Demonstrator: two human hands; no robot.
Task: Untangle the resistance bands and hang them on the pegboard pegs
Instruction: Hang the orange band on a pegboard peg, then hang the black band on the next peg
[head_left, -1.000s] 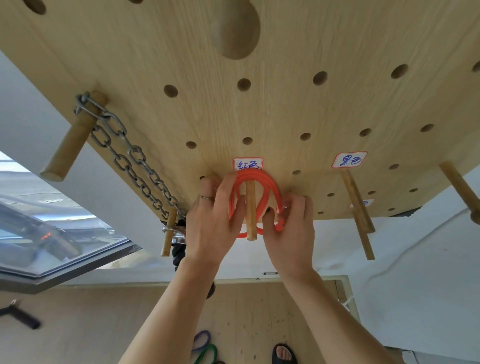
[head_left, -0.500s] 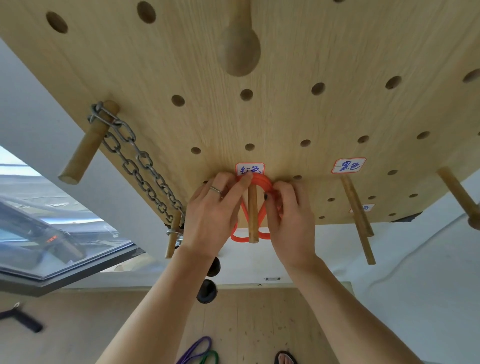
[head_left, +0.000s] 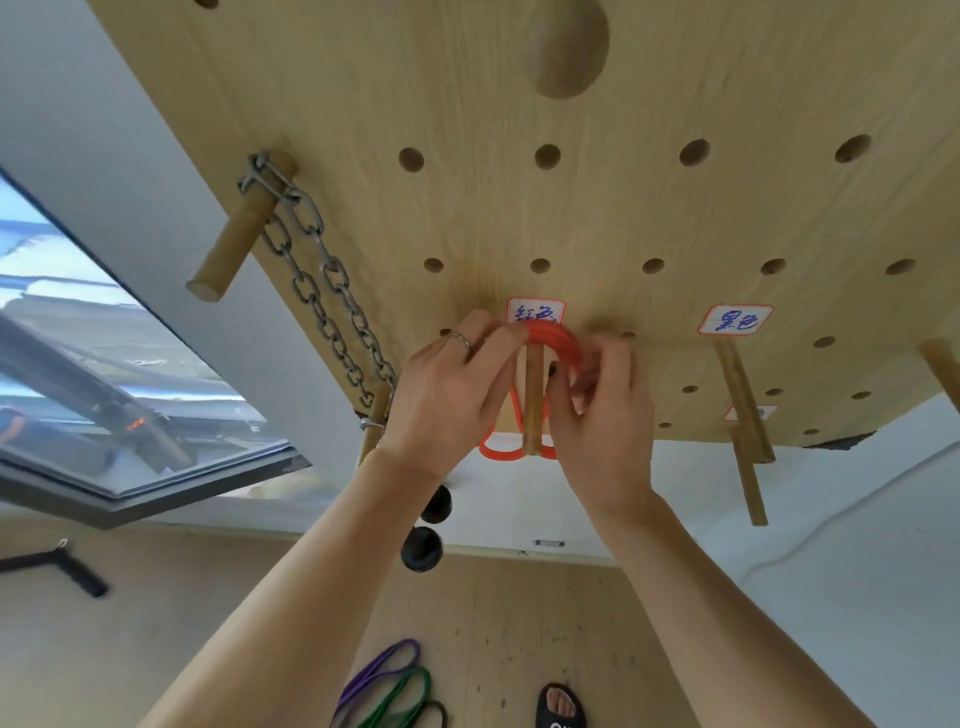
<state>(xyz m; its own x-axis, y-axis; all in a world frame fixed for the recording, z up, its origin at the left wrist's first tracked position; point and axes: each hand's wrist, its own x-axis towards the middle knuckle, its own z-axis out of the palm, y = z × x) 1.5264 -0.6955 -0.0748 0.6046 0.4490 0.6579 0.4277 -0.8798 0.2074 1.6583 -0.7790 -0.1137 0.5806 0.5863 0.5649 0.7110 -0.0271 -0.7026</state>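
At the middle peg (head_left: 533, 400) of the wooden pegboard (head_left: 519, 171), right under the handwritten label (head_left: 535, 312), you have the red band (head_left: 558, 340) looped over in several coils. Top arc sits on the peg close to the board, lower loops hang past the peg tip. Your left hand (head_left: 447, 395) has thumb and forefinger pinched on the band's left side, ringed finger curled above. Your right hand (head_left: 602, 410) has fingertips pressing the right side of the coils toward the board; exact grip is partly hidden by the knuckles, looks like a pinch, can't fully tell. Both hands are touching the band, not released.

Progress, as I judge it: red band is basically hung, just needs seating and letting go. Left to do: purple band (head_left: 379, 673), green band (head_left: 402, 696) and what looks like a dark band (head_left: 439, 709) lie on the floor below, overlapping, near your sandaled foot (head_left: 561, 704). So roughly one hung, several to go. Peg under the second label (head_left: 735, 319) to the right is bare, probably the next target. Chain (head_left: 317, 291) hangs off the left-side peg (head_left: 241, 228), with black round things (head_left: 423, 545) below it; not sure what those are.
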